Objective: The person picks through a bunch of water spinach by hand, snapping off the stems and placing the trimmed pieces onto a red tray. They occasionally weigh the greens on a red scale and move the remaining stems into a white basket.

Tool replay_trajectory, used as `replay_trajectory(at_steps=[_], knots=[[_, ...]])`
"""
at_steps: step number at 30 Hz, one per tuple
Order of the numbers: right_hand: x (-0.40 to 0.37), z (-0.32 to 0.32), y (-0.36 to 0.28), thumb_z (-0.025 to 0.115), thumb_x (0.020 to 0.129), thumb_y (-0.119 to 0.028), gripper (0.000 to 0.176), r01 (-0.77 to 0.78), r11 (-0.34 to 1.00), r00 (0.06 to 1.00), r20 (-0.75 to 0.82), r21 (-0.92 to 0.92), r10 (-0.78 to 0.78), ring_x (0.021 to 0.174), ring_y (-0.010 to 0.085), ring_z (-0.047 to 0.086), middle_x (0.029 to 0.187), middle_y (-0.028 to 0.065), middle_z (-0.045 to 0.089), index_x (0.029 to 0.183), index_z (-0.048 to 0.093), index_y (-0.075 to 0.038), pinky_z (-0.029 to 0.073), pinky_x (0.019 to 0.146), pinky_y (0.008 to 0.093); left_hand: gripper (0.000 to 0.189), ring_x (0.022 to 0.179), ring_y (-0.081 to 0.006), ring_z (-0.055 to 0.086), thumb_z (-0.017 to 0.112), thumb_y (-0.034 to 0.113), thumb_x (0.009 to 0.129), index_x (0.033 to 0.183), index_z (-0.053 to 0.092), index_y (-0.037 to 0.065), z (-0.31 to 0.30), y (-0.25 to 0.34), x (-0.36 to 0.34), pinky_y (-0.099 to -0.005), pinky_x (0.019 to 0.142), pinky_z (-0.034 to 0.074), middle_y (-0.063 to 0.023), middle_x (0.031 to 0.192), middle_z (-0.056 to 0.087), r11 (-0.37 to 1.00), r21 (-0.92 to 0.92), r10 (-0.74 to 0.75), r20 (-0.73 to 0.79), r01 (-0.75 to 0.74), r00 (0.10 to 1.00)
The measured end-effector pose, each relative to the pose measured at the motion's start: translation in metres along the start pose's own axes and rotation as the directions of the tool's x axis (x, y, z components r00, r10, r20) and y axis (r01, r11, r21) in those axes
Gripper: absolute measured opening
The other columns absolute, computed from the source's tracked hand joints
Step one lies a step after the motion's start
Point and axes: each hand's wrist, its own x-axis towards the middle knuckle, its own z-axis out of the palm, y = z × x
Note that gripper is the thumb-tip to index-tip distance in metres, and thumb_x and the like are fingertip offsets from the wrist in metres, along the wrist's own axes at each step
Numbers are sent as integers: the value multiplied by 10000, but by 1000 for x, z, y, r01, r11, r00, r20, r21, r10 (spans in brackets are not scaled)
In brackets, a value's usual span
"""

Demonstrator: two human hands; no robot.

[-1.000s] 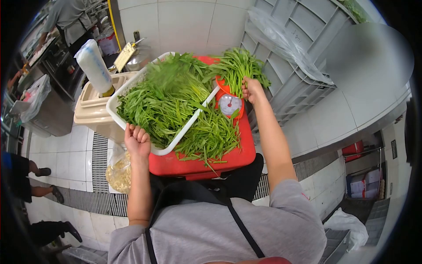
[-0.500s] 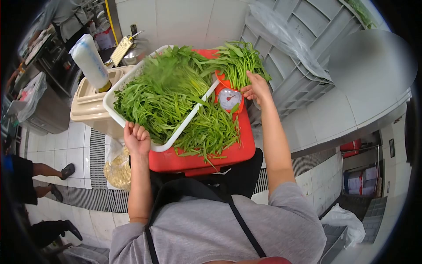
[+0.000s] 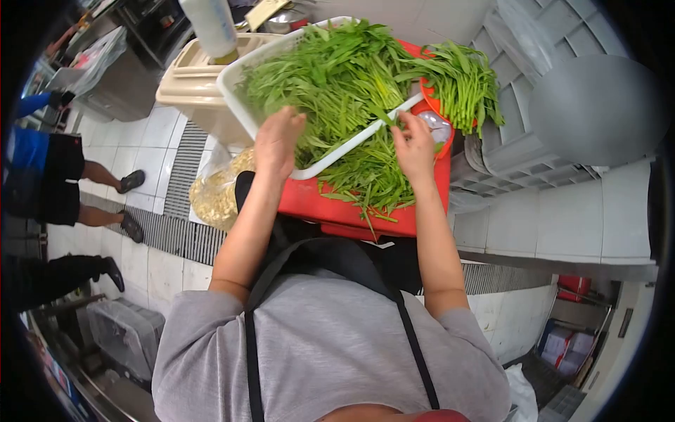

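Leafy green stems that look like water spinach [image 3: 351, 63] fill a white plastic basket [image 3: 238, 91]. My left hand [image 3: 276, 144] is over the basket's near left side, its fingers curled in and somewhat blurred; what they hold, if anything, is hidden. At the basket's right rim, my right hand [image 3: 415, 146] pinches a green leaf [image 3: 384, 116] between thumb and fingers. Just behind it stands an orange scale [image 3: 437, 128] with a round dial, partly covered by the hand. A bundle of the same greens [image 3: 467, 84] lies on the scale. Loose greens [image 3: 365, 172] are spread between basket and scale.
Everything rests on a red surface [image 3: 302, 198]. To the left are a beige lidded bin [image 3: 190, 88] with a bottle [image 3: 211, 28] on top and a bag of pale pieces [image 3: 214, 197]. Grey crates [image 3: 520, 133] stand at right. People's legs [image 3: 105, 176] show at far left.
My left hand has left the basket's front corner and moved over the greens. My right hand has come away from the bundle on the scale toward the basket's rim. The view has shifted.
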Motion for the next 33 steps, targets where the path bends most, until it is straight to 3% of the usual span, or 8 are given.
replay_trajectory(at_steps=[1, 5, 8, 12, 17, 20, 26, 33], knots=[[5, 12, -2, 535, 778, -75, 132, 176, 977, 982, 95, -119, -165, 612, 217, 594, 711, 96, 593, 881, 609, -40, 474, 571, 295, 253, 815, -175, 542, 569, 124, 806, 1016, 536, -12, 0, -2, 0, -296, 784, 419, -71, 880, 568, 1000, -6, -26, -24, 26, 999], [16, 68, -14, 569, 735, -105, 123, 263, 965, 915, 324, -22, -242, 681, 264, 593, 734, 117, 606, 831, 620, -46, 477, 612, 325, 253, 867, -156, 509, 571, 99, 799, 1015, 533, -26, 4, -7, -9, -288, 795, 407, -74, 931, 546, 992, 90, 93, -77, -86, 993], [14, 96, -18, 627, 683, -210, 187, 185, 938, 798, 601, -293, 30, 698, 283, 595, 705, 125, 615, 794, 631, -60, 472, 647, 366, 269, 862, -134, 497, 589, 72, 780, 1023, 526, -22, -7, -10, -6, -271, 775, 413, -62, 938, 538, 994, 40, 105, -54, -103, 993], [12, 113, -27, 639, 683, -208, 190, 4, 971, 825, 550, -239, 132, 660, 295, 583, 663, 134, 595, 795, 621, -56, 463, 611, 376, 178, 795, -112, 540, 586, 65, 780, 954, 554, 47, -15, -13, -2, -272, 746, 437, -25, 867, 574, 990, -55, 127, -47, -130, 991], [9, 130, -15, 654, 668, -192, 200, 168, 977, 889, 449, -127, -95, 597, 265, 568, 673, 121, 586, 794, 616, -41, 449, 556, 348, 188, 800, -113, 537, 598, 53, 768, 951, 554, 49, -13, -10, -5, -269, 738, 437, -27, 894, 571, 990, -96, 99, -35, -102, 994], [21, 126, -15, 636, 696, -151, 165, -91, 990, 900, 435, 110, 34, 525, 124, 523, 605, 67, 571, 799, 620, -23, 423, 509, 252, 180, 807, -114, 527, 599, 48, 766, 941, 558, 39, -13, -13, -4, -253, 723, 430, -27, 919, 556, 988, -45, 146, -22, -147, 989], [52, 96, -26, 566, 809, -129, 156, -460, 704, 869, 437, 542, 232, 546, 69, 507, 729, 9, 566, 907, 567, -7, 408, 477, 198, 158, 747, -93, 483, 595, 53, 769, 923, 569, 32, -9, -15, -8, -228, 678, 400, -8, 878, 538, 976, 21, 215, 73, -217, 974], [57, 60, -26, 560, 823, -140, 161, -511, 572, 847, 490, 642, 206, 618, 77, 526, 777, 9, 568, 950, 553, -40, 434, 552, 199, 135, 639, -43, 464, 605, 99, 775, 876, 595, 10, 5, -18, -2, -173, 587, 364, 19, 714, 551, 917, 353, 158, 103, -185, 982]])
